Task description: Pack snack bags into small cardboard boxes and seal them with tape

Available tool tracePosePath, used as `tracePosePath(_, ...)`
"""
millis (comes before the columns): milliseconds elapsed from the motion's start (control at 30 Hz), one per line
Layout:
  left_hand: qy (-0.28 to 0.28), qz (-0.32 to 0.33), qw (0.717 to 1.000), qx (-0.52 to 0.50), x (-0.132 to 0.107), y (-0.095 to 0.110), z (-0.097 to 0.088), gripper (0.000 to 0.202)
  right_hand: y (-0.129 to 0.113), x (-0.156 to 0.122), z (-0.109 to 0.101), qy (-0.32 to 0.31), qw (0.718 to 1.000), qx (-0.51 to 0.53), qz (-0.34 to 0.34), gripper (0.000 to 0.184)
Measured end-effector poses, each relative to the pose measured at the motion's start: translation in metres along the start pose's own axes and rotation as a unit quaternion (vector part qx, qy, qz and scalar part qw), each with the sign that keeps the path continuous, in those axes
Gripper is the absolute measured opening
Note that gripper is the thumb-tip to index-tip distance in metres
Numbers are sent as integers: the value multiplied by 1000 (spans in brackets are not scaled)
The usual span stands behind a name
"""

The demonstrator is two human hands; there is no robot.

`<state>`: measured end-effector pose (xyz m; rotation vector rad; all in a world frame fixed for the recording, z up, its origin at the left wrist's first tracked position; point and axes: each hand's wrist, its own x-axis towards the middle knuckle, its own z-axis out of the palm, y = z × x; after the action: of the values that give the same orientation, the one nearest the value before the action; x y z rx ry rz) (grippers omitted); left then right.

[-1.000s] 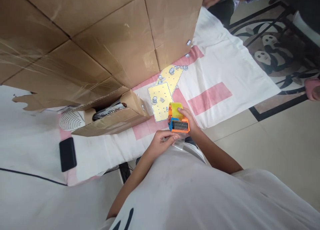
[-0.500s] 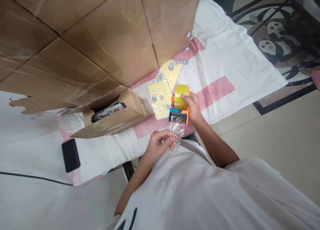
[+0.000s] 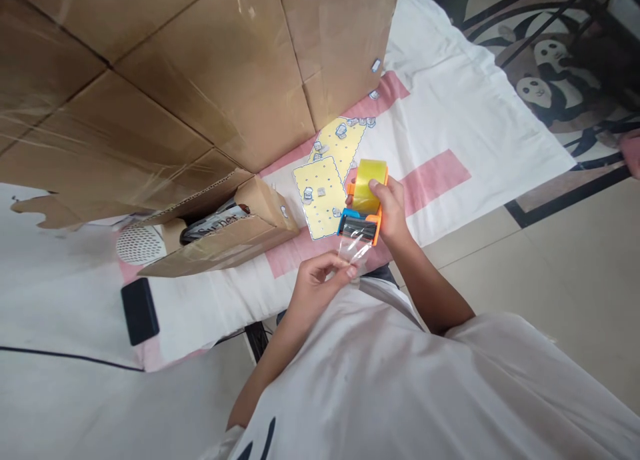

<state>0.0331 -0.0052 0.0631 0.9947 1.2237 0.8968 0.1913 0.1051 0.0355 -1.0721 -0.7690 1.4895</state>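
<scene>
Hands farther apart, tape between

I see round yellow tape roll, orange-and-blue plastic dispenser, clear film strip, pink-barred white cloth, dotted wavy-edged yellow sheets, large brown cardboard panels, black-and-white panda-patterned panel.

Lettering ending "ner" on boxed packet, first letters unclear
</scene>
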Motion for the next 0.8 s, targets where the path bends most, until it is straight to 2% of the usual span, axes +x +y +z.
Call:
tracePosePath(167, -21, -74, 995, -69, -3, 1, 3, 38, -2, 1, -3, 5, 1000, -7, -24, 39)
tracePosePath(400, -9, -84, 995, -52, -4, 0, 1, 41, -5, 0, -1, 17, 998, -35, -45, 38)
tracePosePath(567, -13, -105, 992, -67, -6, 0, -5, 64, -5, -1, 1, 14, 998, -29, -55, 31)
tracePosePath(700, -28, -83, 994, -61, -5, 3, -6, 41, -3, 0, 1, 12, 998, -20, -57, 31)
tracePosePath(800, -28, -78, 994, -66, -6, 3, -5, 37, -2, 1, 2, 13, 998, -16, -62, 31)
